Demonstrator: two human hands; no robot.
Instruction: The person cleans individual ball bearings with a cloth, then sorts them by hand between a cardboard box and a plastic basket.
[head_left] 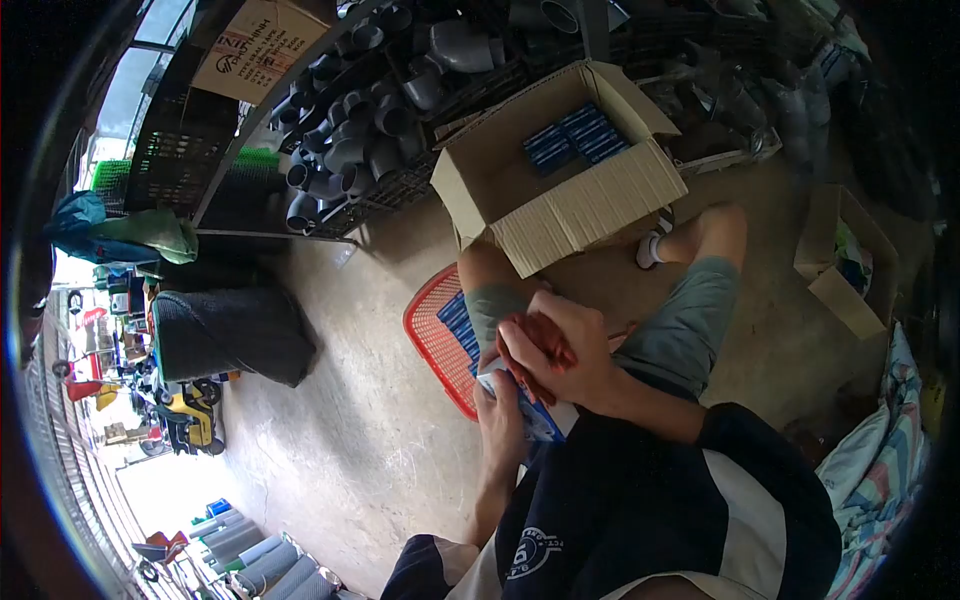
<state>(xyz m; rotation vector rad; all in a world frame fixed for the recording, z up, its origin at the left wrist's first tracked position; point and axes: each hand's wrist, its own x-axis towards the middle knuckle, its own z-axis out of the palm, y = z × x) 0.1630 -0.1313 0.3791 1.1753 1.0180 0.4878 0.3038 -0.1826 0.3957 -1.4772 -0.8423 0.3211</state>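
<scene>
My left hand (pixel 502 418) is wrapped around a small blue and white box (pixel 541 424) in front of my chest. In my right hand (pixel 585 352) is a crumpled red cloth (pixel 543 342), pressed close against the box's upper side. Just beyond my hands, on the floor, stands a red plastic basket (pixel 428 350) with several blue boxes (pixel 460 328) in it, partly hidden by my leg. An open cardboard carton (pixel 590 212) lies ahead of me, holding more blue boxes (pixel 575 138) at its far end.
Grey pipe fittings (pixel 355 130) fill black crates on a rack ahead to the left. A dark mesh roll (pixel 232 335) stands on the floor at left. To the right are another open carton (pixel 850 255) and a patterned cloth sheet (pixel 880 460).
</scene>
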